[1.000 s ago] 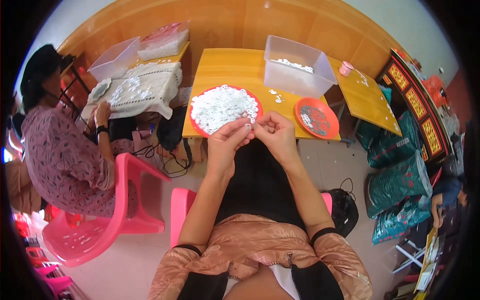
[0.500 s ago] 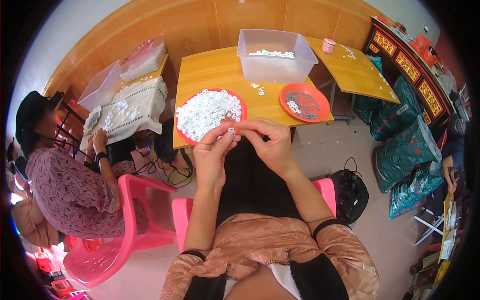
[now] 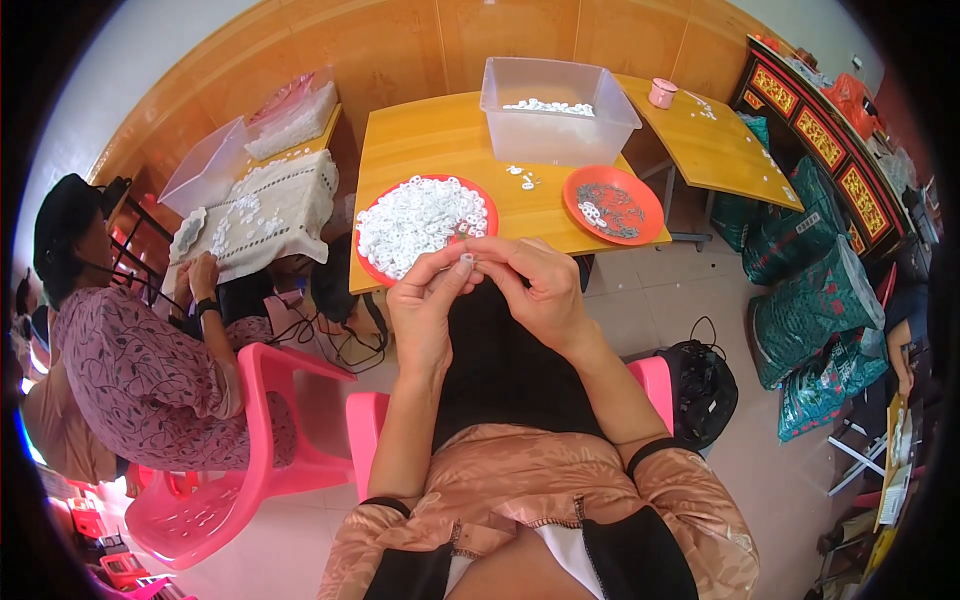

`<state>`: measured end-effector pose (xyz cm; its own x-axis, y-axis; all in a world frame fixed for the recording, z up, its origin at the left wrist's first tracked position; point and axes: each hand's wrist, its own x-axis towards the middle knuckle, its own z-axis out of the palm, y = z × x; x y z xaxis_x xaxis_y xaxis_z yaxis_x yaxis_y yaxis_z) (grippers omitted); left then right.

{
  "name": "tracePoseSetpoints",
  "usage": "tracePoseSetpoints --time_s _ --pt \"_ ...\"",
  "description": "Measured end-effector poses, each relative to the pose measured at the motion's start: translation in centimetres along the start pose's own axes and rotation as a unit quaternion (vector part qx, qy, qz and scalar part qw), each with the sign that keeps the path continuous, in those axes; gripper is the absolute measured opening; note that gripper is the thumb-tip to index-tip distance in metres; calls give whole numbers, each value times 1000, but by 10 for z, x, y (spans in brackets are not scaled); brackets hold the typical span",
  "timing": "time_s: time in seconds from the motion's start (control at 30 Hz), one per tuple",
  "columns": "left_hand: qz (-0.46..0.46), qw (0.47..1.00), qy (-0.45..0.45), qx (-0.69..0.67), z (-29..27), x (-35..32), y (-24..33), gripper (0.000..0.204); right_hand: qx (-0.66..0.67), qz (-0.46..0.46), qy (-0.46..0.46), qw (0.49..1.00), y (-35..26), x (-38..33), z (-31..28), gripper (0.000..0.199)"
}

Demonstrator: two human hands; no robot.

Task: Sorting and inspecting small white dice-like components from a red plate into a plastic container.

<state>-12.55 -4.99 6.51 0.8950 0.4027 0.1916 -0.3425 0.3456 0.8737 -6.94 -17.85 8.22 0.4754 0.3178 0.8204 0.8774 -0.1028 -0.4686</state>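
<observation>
Both hands meet in front of the table's near edge. My left hand (image 3: 425,300) pinches a small white plastic piece (image 3: 467,258) between thumb and fingers. My right hand (image 3: 545,295) is closed too, its fingertips pressed together against the piece; whatever they grip is too small to make out. Just beyond my left hand, a red plate (image 3: 494,222) bears a heap of white oval pieces with holes (image 3: 410,225). To the right lies an orange-red plate (image 3: 592,232) with small grey metal parts (image 3: 622,212) and several white pieces.
A clear plastic bin (image 3: 560,145) with white pieces stands on the yellow table (image 3: 420,130). At left, a person (image 3: 150,370) handles pieces over a cloth-covered table (image 3: 300,215). A side table (image 3: 730,150) holds a pink cup (image 3: 662,93). Green sacks (image 3: 815,300) and a black bag (image 3: 700,390) rest on the floor.
My fingertips have drawn slightly closer around the white piece, which has tilted more upright. Both hands otherwise stay in nearly the same place; the whole view has shifted slightly.
</observation>
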Motion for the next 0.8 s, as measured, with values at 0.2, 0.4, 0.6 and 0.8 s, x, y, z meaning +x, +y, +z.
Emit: tracePoseSetpoints --time_s 0.2,0.4,0.6,0.8 --pt "3 1000 13 2 -4 1 2 20 -4 4 -3 1000 0 -2 0 26" --pt "4 1000 1 6 -3 1 -1 20 0 5 -19 1000 -2 -1 -1 27" --pt "20 1000 -9 12 -4 2 -5 19 12 4 3 1000 0 -1 2 24" --pt "55 997 -23 40 -3 1 -2 19 -4 2 -14 1000 -1 -2 0 28"
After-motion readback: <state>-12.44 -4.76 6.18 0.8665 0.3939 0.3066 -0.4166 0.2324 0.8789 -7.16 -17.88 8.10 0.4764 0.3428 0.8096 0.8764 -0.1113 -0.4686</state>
